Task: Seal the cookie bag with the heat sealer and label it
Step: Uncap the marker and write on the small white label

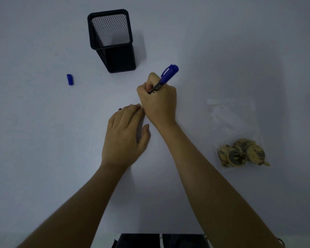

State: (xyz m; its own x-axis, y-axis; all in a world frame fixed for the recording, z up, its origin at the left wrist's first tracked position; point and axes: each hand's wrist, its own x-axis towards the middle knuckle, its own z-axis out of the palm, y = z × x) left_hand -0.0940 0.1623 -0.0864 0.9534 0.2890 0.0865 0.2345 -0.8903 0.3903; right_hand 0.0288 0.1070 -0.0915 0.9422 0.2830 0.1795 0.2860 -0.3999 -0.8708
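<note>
Cookie bag [238, 133] lay to my right on the white table [43, 140], cookies bunched at its near end. Labelling step, I judged: right hand [158, 102] gripped the blue marker [166, 76], left hand [125, 133] pressed flat, fingers extended; label hidden beneath. Mesh pen holder [113, 42] looked empty; cap [70, 79] apart. Next: stick label onto bag.

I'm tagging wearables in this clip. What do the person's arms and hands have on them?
Both forearms are bare, with no sleeves in view. The left hand shows dark polish on one fingernail. The right hand has what looks like a pale ring. Something dark, perhaps a band, shows near the right elbow at the frame's edge.
</note>
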